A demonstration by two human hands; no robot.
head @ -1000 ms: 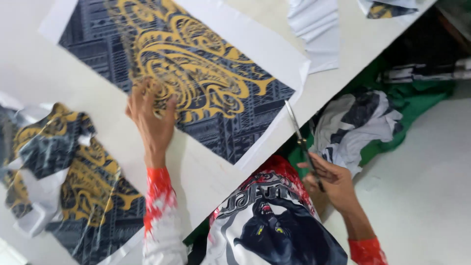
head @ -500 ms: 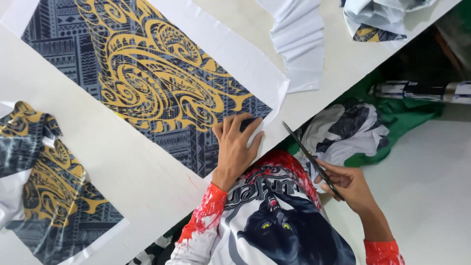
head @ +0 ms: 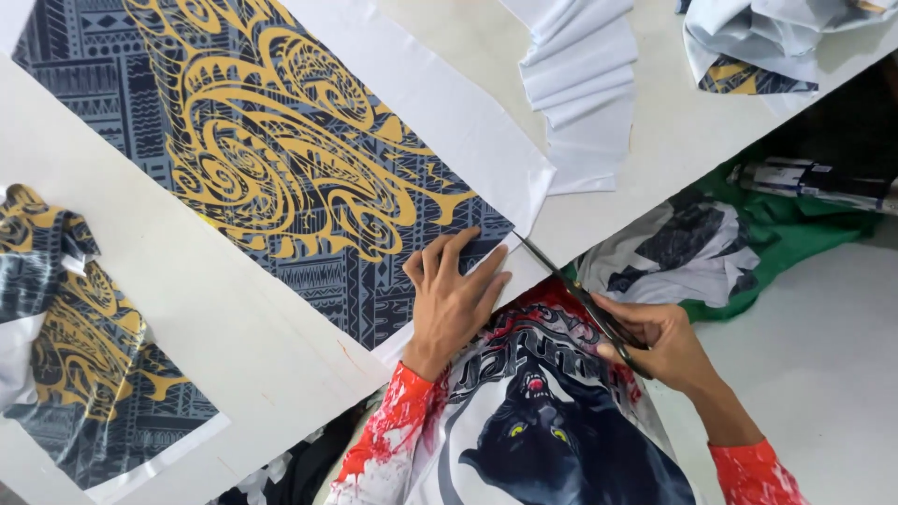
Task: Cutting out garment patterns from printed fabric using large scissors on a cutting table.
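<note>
Left hand (head: 456, 301) presses flat on patterned fabric (head: 281, 168); right hand (head: 659, 339) grips scissors (head: 575, 292), handles hidden.

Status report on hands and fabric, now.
Left hand flat on patterned fabric at its near corner. Right hand grips scissors, tips at the white edge. Nothing blocks the blades.

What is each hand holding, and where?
The right hand holds scissors by the handles. The left hand holds nothing; it presses flat on the printed cloth.
</note>
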